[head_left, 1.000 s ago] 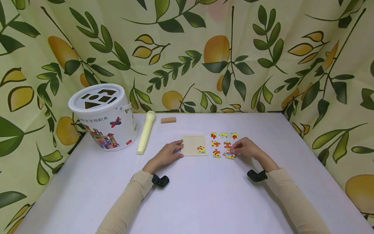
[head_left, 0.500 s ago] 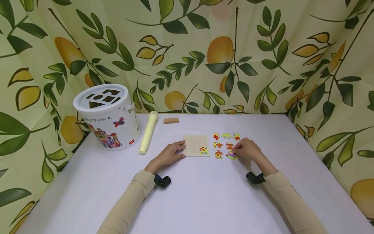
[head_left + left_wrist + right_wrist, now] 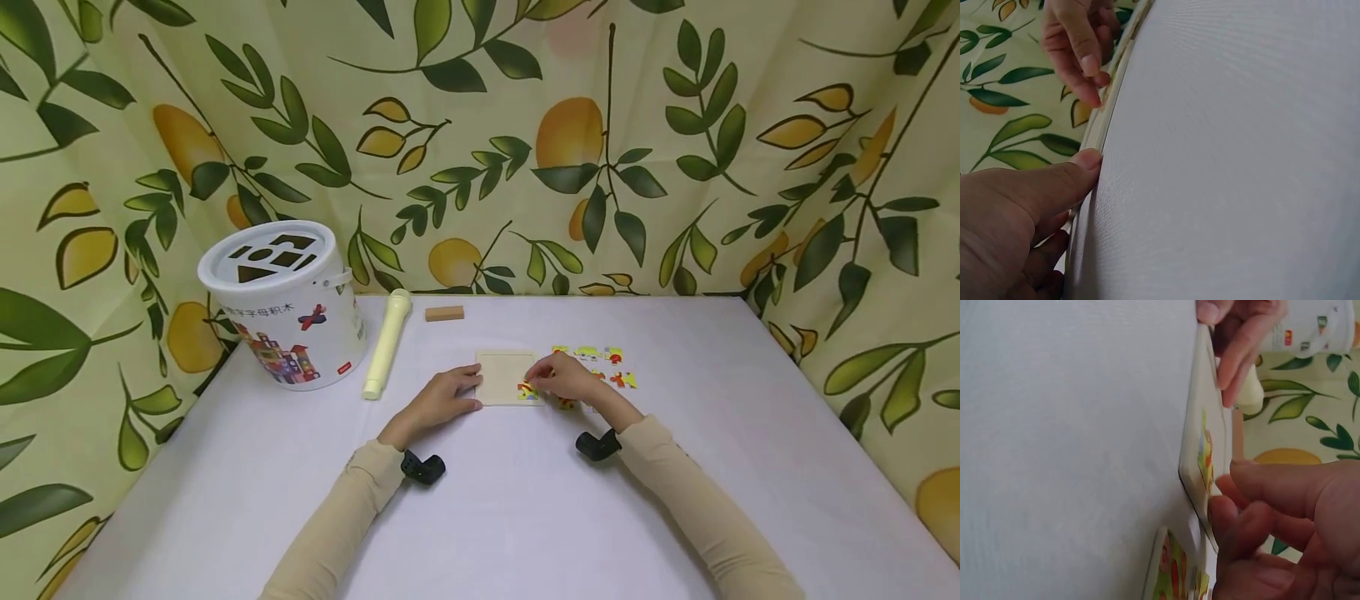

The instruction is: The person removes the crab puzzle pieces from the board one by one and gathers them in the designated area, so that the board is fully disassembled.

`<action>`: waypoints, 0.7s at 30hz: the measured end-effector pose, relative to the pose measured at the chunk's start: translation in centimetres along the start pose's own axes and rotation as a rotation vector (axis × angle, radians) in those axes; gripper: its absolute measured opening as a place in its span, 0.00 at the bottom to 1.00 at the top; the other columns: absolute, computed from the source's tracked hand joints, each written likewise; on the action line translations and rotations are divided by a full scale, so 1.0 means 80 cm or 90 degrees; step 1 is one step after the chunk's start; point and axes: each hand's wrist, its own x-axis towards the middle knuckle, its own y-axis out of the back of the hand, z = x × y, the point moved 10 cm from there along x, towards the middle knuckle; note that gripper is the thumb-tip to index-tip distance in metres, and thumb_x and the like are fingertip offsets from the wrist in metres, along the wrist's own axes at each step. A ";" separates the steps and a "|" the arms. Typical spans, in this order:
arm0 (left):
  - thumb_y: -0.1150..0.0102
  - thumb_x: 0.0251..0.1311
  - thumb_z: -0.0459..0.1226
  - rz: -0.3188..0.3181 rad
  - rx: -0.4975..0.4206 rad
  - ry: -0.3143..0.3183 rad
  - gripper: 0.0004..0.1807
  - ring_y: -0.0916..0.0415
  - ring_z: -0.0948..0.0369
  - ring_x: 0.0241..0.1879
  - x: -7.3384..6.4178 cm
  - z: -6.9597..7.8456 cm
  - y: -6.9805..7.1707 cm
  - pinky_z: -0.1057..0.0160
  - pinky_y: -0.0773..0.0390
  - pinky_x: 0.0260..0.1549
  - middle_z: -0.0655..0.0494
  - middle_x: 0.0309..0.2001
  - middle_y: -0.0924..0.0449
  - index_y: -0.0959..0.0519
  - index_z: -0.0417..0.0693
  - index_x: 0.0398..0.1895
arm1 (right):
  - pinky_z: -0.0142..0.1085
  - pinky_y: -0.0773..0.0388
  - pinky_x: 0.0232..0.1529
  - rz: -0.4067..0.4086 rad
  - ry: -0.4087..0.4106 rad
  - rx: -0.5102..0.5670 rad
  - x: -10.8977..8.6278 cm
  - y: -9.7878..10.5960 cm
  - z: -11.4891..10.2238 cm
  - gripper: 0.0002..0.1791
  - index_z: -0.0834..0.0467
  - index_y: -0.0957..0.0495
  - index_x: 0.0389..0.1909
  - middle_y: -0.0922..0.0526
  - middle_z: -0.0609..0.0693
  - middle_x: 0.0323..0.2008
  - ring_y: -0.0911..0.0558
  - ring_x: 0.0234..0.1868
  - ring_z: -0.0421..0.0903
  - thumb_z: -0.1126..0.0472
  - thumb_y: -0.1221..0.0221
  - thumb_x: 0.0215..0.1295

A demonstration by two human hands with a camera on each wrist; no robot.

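Note:
A shallow wooden puzzle tray (image 3: pixel 501 380) lies flat on the white table, with one colourful piece (image 3: pixel 527 392) in its near right corner. My left hand (image 3: pixel 438 398) grips the tray's left edge, thumb at the near side and fingers at the far side. Over the tray's right side is my right hand (image 3: pixel 566 379), thumb and fingertips brought together beside the corner piece. A pale sliver of a puzzle piece (image 3: pixel 1214 489) shows between these fingers in the right wrist view; most of it is hidden. Several loose puzzle pieces (image 3: pixel 588 353) lie right of the tray, partly covered by the right hand.
A white lidded bucket (image 3: pixel 288 308) with shaped holes stands at the back left. Beside it lie a pale yellow microphone-shaped stick (image 3: pixel 387 343) and a small brown wooden block (image 3: pixel 445 313). A leaf-patterned curtain (image 3: pixel 480 167) closes off the back and sides.
My right hand has moved left from the loose pieces to the tray's right side, uncovering a piece on the right. The left hand keeps its hold on the tray. The head view shifts slightly.

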 end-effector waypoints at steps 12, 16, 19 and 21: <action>0.38 0.55 0.39 -0.003 0.015 0.000 0.27 0.40 0.50 0.66 0.000 0.000 -0.003 0.53 0.39 0.63 0.47 0.65 0.35 0.29 0.35 0.57 | 0.30 0.32 0.29 0.049 0.016 -0.060 0.000 -0.002 -0.014 0.07 0.60 0.18 0.36 0.20 0.50 0.30 0.29 0.30 0.42 0.65 0.39 0.56; 0.38 0.55 0.38 0.003 0.018 -0.007 0.27 0.39 0.50 0.65 0.001 0.002 -0.001 0.53 0.38 0.63 0.46 0.65 0.35 0.28 0.35 0.57 | 0.30 0.31 0.29 0.060 0.010 -0.064 0.000 0.000 -0.013 0.07 0.61 0.19 0.36 0.20 0.51 0.30 0.28 0.29 0.42 0.65 0.39 0.56; 0.38 0.55 0.38 0.003 0.015 0.000 0.27 0.40 0.51 0.66 0.001 0.000 -0.001 0.54 0.38 0.63 0.47 0.65 0.35 0.28 0.35 0.57 | 0.30 0.31 0.27 0.058 0.011 -0.059 0.001 -0.001 -0.011 0.06 0.61 0.19 0.35 0.19 0.51 0.30 0.27 0.28 0.41 0.64 0.38 0.57; 0.38 0.55 0.39 0.001 0.011 0.009 0.27 0.40 0.51 0.66 0.000 -0.001 -0.001 0.54 0.39 0.64 0.48 0.65 0.35 0.28 0.36 0.57 | 0.30 0.31 0.27 0.059 0.006 -0.050 0.001 -0.001 -0.009 0.06 0.61 0.19 0.35 0.19 0.51 0.30 0.27 0.28 0.42 0.63 0.38 0.56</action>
